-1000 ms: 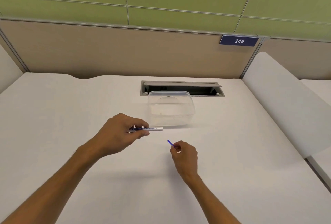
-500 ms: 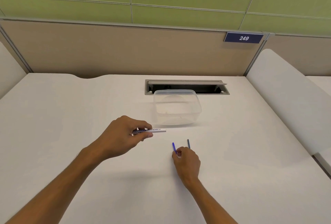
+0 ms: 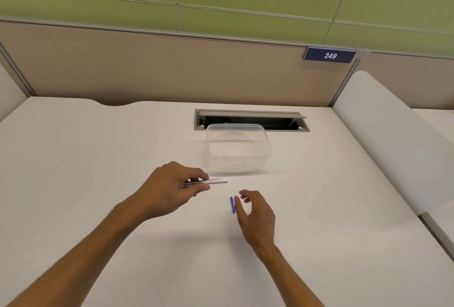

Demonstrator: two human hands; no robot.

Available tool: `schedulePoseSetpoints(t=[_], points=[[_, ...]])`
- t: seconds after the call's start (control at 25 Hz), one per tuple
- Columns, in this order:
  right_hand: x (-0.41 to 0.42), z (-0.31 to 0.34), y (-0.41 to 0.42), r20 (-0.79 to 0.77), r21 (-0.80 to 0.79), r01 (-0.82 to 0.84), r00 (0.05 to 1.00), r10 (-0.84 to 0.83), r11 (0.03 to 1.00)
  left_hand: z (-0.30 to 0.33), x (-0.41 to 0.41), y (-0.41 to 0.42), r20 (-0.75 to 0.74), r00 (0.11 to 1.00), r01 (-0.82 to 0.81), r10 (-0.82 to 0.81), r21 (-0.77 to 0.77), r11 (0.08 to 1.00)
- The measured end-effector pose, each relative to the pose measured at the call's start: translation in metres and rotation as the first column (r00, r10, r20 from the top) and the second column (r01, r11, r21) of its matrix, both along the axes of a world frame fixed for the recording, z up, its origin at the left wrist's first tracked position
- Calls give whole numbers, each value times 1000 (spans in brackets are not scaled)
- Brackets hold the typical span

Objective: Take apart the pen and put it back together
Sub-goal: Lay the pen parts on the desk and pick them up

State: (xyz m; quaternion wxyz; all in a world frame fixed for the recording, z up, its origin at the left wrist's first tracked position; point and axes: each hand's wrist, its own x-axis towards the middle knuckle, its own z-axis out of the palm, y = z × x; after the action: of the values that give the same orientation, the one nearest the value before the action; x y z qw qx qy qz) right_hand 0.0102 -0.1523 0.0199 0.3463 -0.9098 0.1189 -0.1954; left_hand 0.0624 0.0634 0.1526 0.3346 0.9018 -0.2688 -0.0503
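My left hand (image 3: 172,188) grips a white pen barrel (image 3: 216,181) with dark print, held level above the white desk (image 3: 98,159), its open end pointing right. A short blue pen part (image 3: 232,204) lies on the desk just left of my right hand (image 3: 255,213). My right hand hovers over the desk with its fingers spread and relaxed, holding nothing. A thin dark part seen earlier beside that hand is hidden now.
A clear plastic container (image 3: 238,149) stands just behind the hands. Behind it is an open cable slot (image 3: 250,120) in the desk. A beige partition (image 3: 172,68) closes off the back, and a white divider (image 3: 393,139) runs along the right side.
My right hand has let go of the blue part, which now lies on the desk, and its fingers have opened. The left hand has kept the barrel nearly still.
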Motion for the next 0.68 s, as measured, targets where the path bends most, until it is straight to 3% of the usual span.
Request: schedulePoseSetpoints(t=[0.16,0.24,0.4,0.52,0.68], points=[[-8,44,-8,228,-73,-171,956,183,983,-4,-4,-10,-20,1000,-23,23,20,1000],[-10,64,-11,267,-154,-289,909,321,945,-4,-6,-14,-38,999,-26,26,8,1000],[-2,84,-15,217,-529,-394,793,569,752,-2,-11,-20,-25,999,-31,32,71,997],[6,88,-21,209,-581,-418,753,624,698,1,-16,-23,-30,998,-42,46,126,991],[13,87,-39,162,-571,-416,788,594,708,1,-16,-14,-57,988,-137,146,137,981]])
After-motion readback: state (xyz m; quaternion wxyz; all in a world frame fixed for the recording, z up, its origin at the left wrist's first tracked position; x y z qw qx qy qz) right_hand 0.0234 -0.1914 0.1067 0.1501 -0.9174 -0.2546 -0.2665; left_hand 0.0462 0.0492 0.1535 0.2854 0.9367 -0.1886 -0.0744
